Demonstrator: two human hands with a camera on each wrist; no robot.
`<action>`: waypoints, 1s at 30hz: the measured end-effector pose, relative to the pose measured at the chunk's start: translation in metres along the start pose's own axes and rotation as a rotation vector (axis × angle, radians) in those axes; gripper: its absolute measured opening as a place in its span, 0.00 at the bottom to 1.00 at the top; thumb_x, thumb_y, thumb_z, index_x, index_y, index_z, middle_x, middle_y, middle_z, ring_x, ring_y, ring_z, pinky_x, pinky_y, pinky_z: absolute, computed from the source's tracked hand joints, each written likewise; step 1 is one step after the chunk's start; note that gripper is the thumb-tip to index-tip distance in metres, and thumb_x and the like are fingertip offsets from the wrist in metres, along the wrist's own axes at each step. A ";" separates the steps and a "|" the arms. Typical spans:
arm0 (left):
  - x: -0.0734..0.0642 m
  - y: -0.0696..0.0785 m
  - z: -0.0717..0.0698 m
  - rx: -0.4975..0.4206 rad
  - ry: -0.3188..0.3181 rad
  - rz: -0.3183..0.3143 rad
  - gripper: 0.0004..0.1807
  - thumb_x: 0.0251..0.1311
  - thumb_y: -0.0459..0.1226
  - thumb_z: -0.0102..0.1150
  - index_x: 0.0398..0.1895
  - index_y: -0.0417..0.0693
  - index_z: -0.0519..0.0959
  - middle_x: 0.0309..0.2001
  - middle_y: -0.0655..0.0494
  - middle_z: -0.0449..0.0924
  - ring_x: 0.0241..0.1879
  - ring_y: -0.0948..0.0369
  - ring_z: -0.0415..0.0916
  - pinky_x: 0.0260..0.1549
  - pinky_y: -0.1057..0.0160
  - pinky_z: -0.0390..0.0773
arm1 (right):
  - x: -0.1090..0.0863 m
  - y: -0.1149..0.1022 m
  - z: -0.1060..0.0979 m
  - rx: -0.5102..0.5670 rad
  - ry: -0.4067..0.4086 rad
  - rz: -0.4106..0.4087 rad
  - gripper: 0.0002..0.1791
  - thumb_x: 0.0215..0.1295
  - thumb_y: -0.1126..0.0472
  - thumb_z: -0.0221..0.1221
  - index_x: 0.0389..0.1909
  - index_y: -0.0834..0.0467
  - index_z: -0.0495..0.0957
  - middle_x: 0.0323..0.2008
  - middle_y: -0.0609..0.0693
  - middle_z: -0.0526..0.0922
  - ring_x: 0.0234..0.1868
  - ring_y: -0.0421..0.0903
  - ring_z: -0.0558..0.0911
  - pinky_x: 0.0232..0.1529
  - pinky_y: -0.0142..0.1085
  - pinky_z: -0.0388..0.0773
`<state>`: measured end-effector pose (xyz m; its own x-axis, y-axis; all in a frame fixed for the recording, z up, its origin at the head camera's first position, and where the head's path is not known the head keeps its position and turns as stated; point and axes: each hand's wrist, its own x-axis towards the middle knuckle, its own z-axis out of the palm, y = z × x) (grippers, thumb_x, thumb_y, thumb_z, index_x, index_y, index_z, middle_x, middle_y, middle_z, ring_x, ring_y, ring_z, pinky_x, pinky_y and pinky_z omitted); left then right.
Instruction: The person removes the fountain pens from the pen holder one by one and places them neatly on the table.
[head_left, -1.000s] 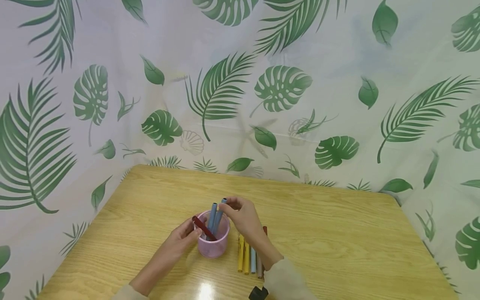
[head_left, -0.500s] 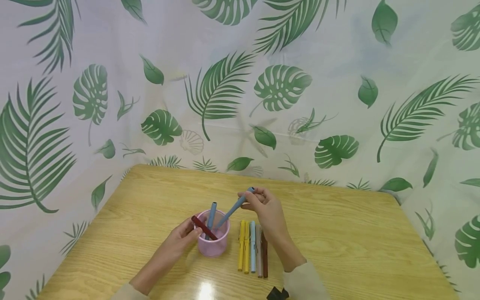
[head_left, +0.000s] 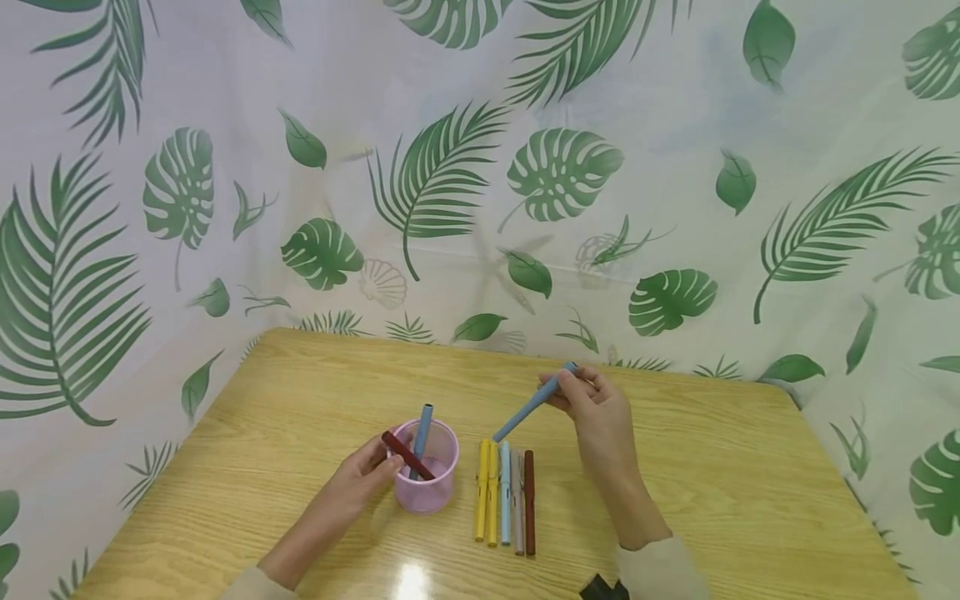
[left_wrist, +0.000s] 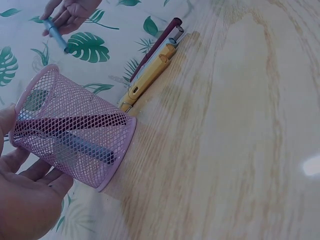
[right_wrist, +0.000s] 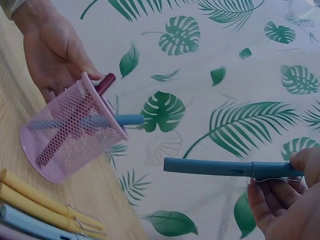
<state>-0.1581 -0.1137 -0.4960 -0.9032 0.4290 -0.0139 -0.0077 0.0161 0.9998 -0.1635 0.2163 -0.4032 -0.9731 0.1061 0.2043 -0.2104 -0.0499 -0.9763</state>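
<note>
At the rim and side of a pink mesh pen holder (head_left: 425, 497), my left hand (head_left: 352, 487) grips with thumb and fingers. The holder stands upright on the table. Inside it lean a dark red pen (head_left: 407, 455) and a blue pen (head_left: 423, 427). Off to the right, my right hand (head_left: 606, 429) pinches another blue pen (right_wrist: 210, 167) near its clip end, between thumb and fingers. That pen slants down to the left, above the table, its lower end over the tops of two yellow pens (head_left: 487, 492) in the head view.
Beside the yellow pens, a light blue pen (head_left: 506, 496), a grey pen (head_left: 517, 508) and a dark red pen (head_left: 529, 504) lie in a row on the wooden table (head_left: 712, 483). A leaf-patterned cloth (head_left: 450, 208) hangs behind the table.
My right hand has drawn a blue pen out of the holder and carried it right, above the row of pens. My left hand stays at the holder.
</note>
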 end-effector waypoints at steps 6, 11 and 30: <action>-0.001 -0.001 -0.001 -0.021 -0.018 0.014 0.31 0.81 0.42 0.48 0.82 0.47 0.57 0.80 0.43 0.54 0.79 0.41 0.46 0.75 0.38 0.51 | -0.002 -0.007 -0.025 -0.013 0.014 -0.019 0.21 0.80 0.54 0.55 0.58 0.69 0.70 0.47 0.52 0.89 0.49 0.49 0.88 0.66 0.37 0.76; -0.001 0.000 -0.001 -0.023 -0.027 0.012 0.30 0.81 0.42 0.48 0.82 0.49 0.58 0.81 0.45 0.53 0.79 0.42 0.46 0.76 0.39 0.51 | -0.004 -0.009 -0.042 0.016 0.024 -0.027 0.20 0.80 0.55 0.56 0.57 0.68 0.70 0.47 0.52 0.89 0.49 0.46 0.88 0.63 0.35 0.78; 0.000 -0.001 -0.002 -0.011 -0.015 0.014 0.30 0.81 0.42 0.47 0.81 0.49 0.59 0.80 0.46 0.55 0.79 0.43 0.47 0.75 0.39 0.53 | -0.009 -0.015 -0.067 0.026 0.040 -0.026 0.21 0.78 0.56 0.58 0.54 0.72 0.71 0.43 0.51 0.90 0.48 0.46 0.89 0.58 0.38 0.82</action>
<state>-0.1585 -0.1153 -0.4973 -0.8966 0.4428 0.0003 0.0004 0.0000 1.0000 -0.1450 0.2830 -0.3955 -0.9628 0.1474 0.2263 -0.2387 -0.0726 -0.9684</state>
